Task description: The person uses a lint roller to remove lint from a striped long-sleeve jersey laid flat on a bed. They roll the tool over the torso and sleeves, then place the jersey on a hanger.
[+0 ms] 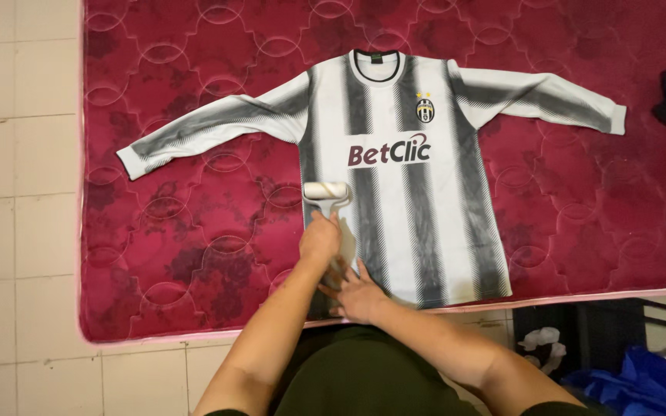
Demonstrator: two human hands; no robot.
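Striped black-and-white shirt (402, 177) lies flat on a red mattress (194, 231); left hand (320, 237) grips a lint roller (327, 192) on it, right hand (358, 293) presses open-palmed on its hem.

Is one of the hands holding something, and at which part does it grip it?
The left hand holds a lint roller by its handle, with the roll on the striped shirt. The right hand holds nothing; it lies flat on the shirt's hem.

L hand (320, 237) fisted, reaching toward 12 o'clock, forearm straight. R hand (357, 295) flat, palm down, fingers spread toward 11 o'clock, just behind L wrist.
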